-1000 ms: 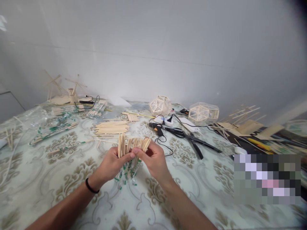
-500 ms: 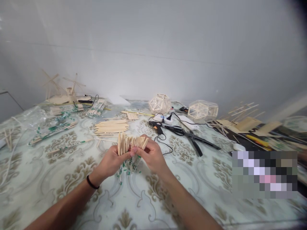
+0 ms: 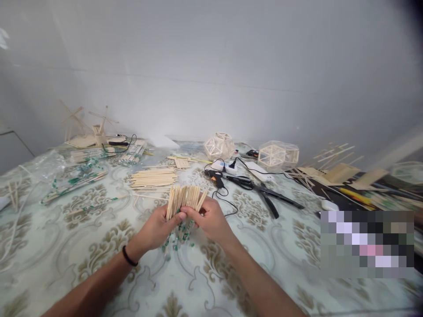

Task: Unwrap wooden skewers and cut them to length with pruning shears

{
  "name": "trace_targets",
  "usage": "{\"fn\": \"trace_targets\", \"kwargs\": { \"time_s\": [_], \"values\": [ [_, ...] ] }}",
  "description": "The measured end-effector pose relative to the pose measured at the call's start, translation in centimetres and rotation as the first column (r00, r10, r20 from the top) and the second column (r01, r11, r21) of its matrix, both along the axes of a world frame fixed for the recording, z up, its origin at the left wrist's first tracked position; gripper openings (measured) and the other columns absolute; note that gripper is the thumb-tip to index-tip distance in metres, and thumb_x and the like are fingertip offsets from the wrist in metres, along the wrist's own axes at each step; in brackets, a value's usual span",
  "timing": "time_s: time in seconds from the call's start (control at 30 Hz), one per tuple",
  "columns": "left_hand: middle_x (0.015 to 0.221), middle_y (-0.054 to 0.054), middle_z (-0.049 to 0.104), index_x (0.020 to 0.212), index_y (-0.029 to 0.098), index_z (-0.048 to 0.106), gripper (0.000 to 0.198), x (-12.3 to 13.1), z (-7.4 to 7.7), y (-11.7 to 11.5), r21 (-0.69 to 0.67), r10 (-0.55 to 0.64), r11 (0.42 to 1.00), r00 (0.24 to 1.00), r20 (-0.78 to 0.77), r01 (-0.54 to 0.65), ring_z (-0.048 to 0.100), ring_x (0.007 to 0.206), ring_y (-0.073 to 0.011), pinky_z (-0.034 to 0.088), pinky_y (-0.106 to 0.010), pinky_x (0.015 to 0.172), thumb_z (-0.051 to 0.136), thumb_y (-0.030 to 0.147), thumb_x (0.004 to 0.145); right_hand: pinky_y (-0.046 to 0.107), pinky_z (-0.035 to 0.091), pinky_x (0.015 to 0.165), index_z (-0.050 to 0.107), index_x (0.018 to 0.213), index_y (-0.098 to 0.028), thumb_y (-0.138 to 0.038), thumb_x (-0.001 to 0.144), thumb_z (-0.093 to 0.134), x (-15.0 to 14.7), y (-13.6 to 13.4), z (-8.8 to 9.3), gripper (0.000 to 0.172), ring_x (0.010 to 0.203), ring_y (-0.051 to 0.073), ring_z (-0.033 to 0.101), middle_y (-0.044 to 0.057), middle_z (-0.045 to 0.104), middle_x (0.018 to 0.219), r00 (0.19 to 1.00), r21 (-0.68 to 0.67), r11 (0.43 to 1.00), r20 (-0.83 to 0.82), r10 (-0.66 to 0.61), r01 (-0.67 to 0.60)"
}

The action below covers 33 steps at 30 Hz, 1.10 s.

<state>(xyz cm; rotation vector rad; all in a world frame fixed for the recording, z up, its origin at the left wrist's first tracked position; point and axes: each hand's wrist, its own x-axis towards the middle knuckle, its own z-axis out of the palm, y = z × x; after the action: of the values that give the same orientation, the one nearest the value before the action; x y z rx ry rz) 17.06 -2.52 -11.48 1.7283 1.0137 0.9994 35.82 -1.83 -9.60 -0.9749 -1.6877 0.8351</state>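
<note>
Both hands raised, forearms converging | left hand (image 3: 155, 229), right hand (image 3: 211, 220) fingers gripping stick bundle (image 3: 185, 198)

No lettering, brand, number or sign can be read anywhere; the green marks on the clear wrappers (image 3: 74, 182) near the table's (image 3: 99, 264) left edge, and on the wrapper under the stick bundle (image 3: 185, 198), are too small and blurred to make out; the block (image 3: 366, 244) at the right edge is pixelated and shows nothing legible.
</note>
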Motion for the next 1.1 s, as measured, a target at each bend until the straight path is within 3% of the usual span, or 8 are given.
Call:
{"fn": "trace_targets", "kwargs": {
  "time_s": [0.1,0.2,0.33,0.5,0.6,0.73,0.9,1.1],
  "values": [
    [0.071,-0.001,0.059,0.073,0.017,0.061,0.051,0.2,0.6,-0.5,-0.007,0.025,1.0,0.999,0.03,-0.024,0.052,0.069,-0.0172,0.046,-0.027,0.066,0.047,0.059,0.099,0.028,0.052,0.065,0.072,0.084,-0.019,-0.033,0.09,0.066,-0.3,-0.4,0.3,0.017,0.073,0.018,0.063,0.004,0.07,0.083,0.998,0.084,0.995,-0.022,-0.058,0.06],
    [0.073,-0.002,0.058,0.077,0.017,0.063,0.051,0.3,0.9,-0.7,-0.051,0.0,0.999,0.999,0.04,0.002,0.051,0.071,-0.0172,0.044,-0.027,0.067,0.048,0.06,0.098,0.029,0.051,0.072,0.066,0.081,-0.019,-0.032,0.095,0.058,-0.6,-0.6,0.1,0.021,0.073,0.018,0.061,0.001,0.065,0.077,0.998,0.068,0.997,-0.054,-0.037,0.041],
    [0.066,0.001,0.053,0.072,0.017,0.062,0.047,0.1,0.6,-0.2,-0.131,-0.028,0.991,0.999,0.025,0.031,0.045,0.064,-0.0148,0.039,-0.026,0.06,0.064,0.061,0.087,0.029,0.05,0.069,0.063,0.077,-0.019,-0.038,0.098,0.054,-1.0,-0.8,-0.2,0.03,0.07,0.018,0.059,0.001,0.063,0.072,0.999,0.034,0.999,-0.028,-0.035,0.036],
    [0.066,-0.002,0.062,0.066,0.016,0.065,0.047,0.3,1.1,-0.1,-0.198,-0.043,0.978,0.996,0.079,0.058,0.054,0.064,-0.0169,0.046,-0.027,0.063,0.073,0.06,0.078,0.03,0.053,0.067,0.067,0.082,-0.02,-0.048,0.093,0.065,-1.1,-0.9,0.2,0.03,0.07,0.019,0.065,0.002,0.07,0.075,0.994,-0.082,0.997,-0.108,0.0,-0.009],
    [0.07,-0.002,0.066,0.077,0.016,0.07,0.04,0.7,1.3,-0.4,-0.141,0.029,0.99,0.998,0.062,-0.02,0.058,0.066,-0.0181,0.049,-0.027,0.063,0.072,0.056,0.08,0.032,0.056,0.074,0.071,0.088,-0.019,-0.045,0.088,0.071,-1.2,-0.7,0.1,0.026,0.078,0.021,0.068,0.005,0.075,0.084,0.984,-0.104,0.995,-0.173,-0.029,0.011],
    [0.084,-0.005,0.074,0.091,0.015,0.075,0.036,0.8,0.8,-0.7,-0.088,0.154,0.986,0.98,0.124,-0.144,0.065,0.079,-0.0217,0.052,-0.03,0.073,0.077,0.05,0.08,0.033,0.057,0.076,0.07,0.093,-0.018,-0.045,0.083,0.076,-1.4,-0.7,0.0,0.029,0.082,0.022,0.07,0.006,0.076,0.088,0.965,-0.128,0.991,-0.249,-0.078,0.047],
    [0.091,-0.006,0.078,0.09,0.014,0.079,0.038,0.5,1.0,-0.9,-0.106,0.104,0.991,0.978,0.182,-0.085,0.067,0.089,-0.0252,0.053,-0.033,0.083,0.069,0.051,0.089,0.033,0.057,0.076,0.071,0.091,-0.018,-0.044,0.081,0.079,-1.7,-0.8,-0.1,0.029,0.08,0.022,0.07,0.005,0.077,0.087,0.944,-0.136,0.989,-0.316,-0.09,0.048],
    [0.101,-0.006,0.079,0.099,0.015,0.08,0.031,0.3,1.8,-0.8,-0.097,0.015,0.995,0.987,0.162,0.001,0.069,0.096,-0.026,0.053,-0.034,0.09,0.072,0.043,0.088,0.033,0.056,0.077,0.074,0.09,-0.018,-0.042,0.083,0.078,-1.4,-0.8,-0.3,0.025,0.08,0.022,0.069,0.005,0.077,0.087,0.944,-0.077,0.989,-0.296,-0.147,0.13]
  ]
}}
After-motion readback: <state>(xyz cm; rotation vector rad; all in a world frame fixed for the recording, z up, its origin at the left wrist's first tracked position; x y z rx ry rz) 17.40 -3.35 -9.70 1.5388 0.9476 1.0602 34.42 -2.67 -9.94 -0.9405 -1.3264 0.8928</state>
